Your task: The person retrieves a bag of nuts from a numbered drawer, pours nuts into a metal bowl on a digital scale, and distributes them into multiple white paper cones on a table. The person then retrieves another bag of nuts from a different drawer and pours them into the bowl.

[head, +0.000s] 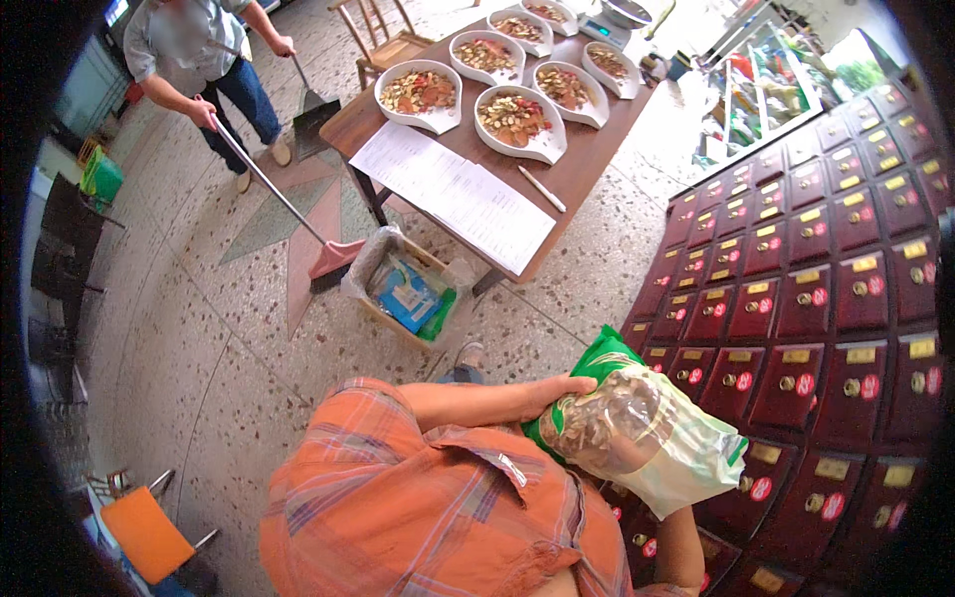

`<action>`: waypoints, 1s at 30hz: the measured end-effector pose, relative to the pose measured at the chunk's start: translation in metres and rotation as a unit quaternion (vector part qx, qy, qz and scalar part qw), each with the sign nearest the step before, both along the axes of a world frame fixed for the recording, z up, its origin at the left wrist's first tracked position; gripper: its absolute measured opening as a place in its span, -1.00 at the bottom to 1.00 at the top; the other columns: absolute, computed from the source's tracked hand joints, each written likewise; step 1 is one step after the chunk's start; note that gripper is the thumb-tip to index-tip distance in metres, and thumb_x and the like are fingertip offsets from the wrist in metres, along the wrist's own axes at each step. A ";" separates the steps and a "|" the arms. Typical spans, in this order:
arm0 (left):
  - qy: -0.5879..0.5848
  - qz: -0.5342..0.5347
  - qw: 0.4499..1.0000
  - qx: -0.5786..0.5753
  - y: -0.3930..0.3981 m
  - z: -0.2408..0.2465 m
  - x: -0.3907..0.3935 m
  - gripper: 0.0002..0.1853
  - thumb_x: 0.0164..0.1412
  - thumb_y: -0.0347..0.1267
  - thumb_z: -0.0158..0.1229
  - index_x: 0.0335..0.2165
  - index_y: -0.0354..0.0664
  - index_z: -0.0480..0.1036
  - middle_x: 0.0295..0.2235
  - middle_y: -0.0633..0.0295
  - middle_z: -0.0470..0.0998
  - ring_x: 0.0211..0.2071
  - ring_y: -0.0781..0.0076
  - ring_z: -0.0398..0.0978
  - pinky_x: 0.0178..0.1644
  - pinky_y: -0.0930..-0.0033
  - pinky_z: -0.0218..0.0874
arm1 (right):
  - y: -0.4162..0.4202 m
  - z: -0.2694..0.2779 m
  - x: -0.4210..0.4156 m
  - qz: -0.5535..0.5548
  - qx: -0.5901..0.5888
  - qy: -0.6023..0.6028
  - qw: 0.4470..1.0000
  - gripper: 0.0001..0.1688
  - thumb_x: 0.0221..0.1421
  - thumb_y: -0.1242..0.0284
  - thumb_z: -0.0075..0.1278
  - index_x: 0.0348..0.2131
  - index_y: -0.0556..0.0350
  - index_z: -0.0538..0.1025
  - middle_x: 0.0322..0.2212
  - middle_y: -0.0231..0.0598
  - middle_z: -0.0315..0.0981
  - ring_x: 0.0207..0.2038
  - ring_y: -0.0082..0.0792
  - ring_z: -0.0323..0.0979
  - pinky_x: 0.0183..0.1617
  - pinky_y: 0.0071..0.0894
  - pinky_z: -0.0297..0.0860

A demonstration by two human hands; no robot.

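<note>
My left hand [568, 389] grips the green end of a plastic bag [612, 414], thumb on top. Through its clear window show brown, dried slices; the other end is pale and crumpled. Behind that pale end my right forearm [680, 548] rises, and the bag covers most of the right hand, so its grip cannot be made out. The bag is held in front of a dark red cabinet [802, 239] with many small drawers, each bearing a knob, a yellow label and a round red sticker.
A wooden table [589, 175] bears several white scoop-shaped trays [556, 149] of mixed dried herbs, printed sheets [455, 194], a white pen [541, 188] and a digital scale [603, 30]. A lined waste bin [365, 298] stands below. A person [224, 71] holds a broom [272, 186] and dustpan [317, 123].
</note>
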State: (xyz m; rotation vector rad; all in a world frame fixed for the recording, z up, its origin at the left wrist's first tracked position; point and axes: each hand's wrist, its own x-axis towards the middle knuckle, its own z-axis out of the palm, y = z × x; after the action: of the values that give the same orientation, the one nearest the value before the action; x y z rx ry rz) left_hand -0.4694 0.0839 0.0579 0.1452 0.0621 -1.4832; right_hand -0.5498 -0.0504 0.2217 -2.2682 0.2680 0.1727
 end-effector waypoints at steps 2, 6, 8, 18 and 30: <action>0.012 0.006 1.000 0.014 -0.017 -0.008 0.019 -0.51 0.03 -0.20 0.09 -0.10 -0.26 0.29 -0.19 0.09 0.45 -0.24 0.35 0.46 -0.11 0.28 0.30 | -0.019 0.002 0.034 0.028 -0.010 0.005 1.000 -0.33 -0.20 0.36 0.09 -0.06 0.19 0.28 -0.07 -0.09 0.20 -0.05 -0.22 0.22 0.00 -0.26 0.18; -0.055 0.123 0.991 0.013 -0.040 -0.001 0.066 -0.45 -0.02 -0.18 0.16 -0.09 -0.25 0.28 -0.18 0.15 0.44 -0.22 0.40 0.44 -0.10 0.33 0.28 | -0.051 -0.003 0.101 0.123 -0.025 0.010 0.992 -0.30 -0.23 0.35 0.12 -0.06 0.19 0.28 -0.07 -0.07 0.19 -0.05 -0.19 0.22 0.00 -0.24 0.18; -0.083 0.144 0.986 0.009 -0.056 0.001 0.085 -0.41 -0.05 -0.17 0.19 -0.08 -0.25 0.27 -0.17 0.17 0.43 -0.21 0.43 0.43 -0.10 0.35 0.28 | -0.063 0.001 0.120 0.138 -0.044 0.011 0.989 -0.29 -0.25 0.34 0.13 -0.06 0.18 0.28 -0.07 -0.06 0.19 -0.05 -0.18 0.22 0.01 -0.23 0.18; -0.011 0.308 0.949 0.066 -0.159 -0.008 0.185 -0.47 0.03 -0.20 0.12 -0.07 -0.27 0.26 -0.14 0.11 0.41 -0.17 0.33 0.41 -0.07 0.31 0.27 | -0.184 -0.043 0.267 0.267 0.010 0.007 0.964 -0.29 -0.38 0.37 0.20 -0.15 0.19 0.31 -0.11 0.01 0.18 -0.05 -0.06 0.19 0.00 -0.15 0.16; -0.061 0.445 0.889 0.092 -0.281 0.004 0.261 -0.41 -0.03 -0.19 0.17 -0.04 -0.22 0.23 -0.12 0.19 0.39 -0.15 0.39 0.38 -0.04 0.33 0.21 | -0.302 -0.045 0.387 0.388 0.053 0.032 0.920 -0.29 -0.37 0.39 0.19 -0.14 0.19 0.30 -0.12 -0.01 0.19 -0.07 -0.10 0.21 -0.01 -0.18 0.17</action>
State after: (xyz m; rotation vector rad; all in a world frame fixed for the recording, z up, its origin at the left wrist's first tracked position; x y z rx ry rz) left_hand -0.2084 -0.1970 0.0623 0.3148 0.1454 -0.5414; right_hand -0.1624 -0.3527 0.1765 -2.1454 -0.6124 0.6533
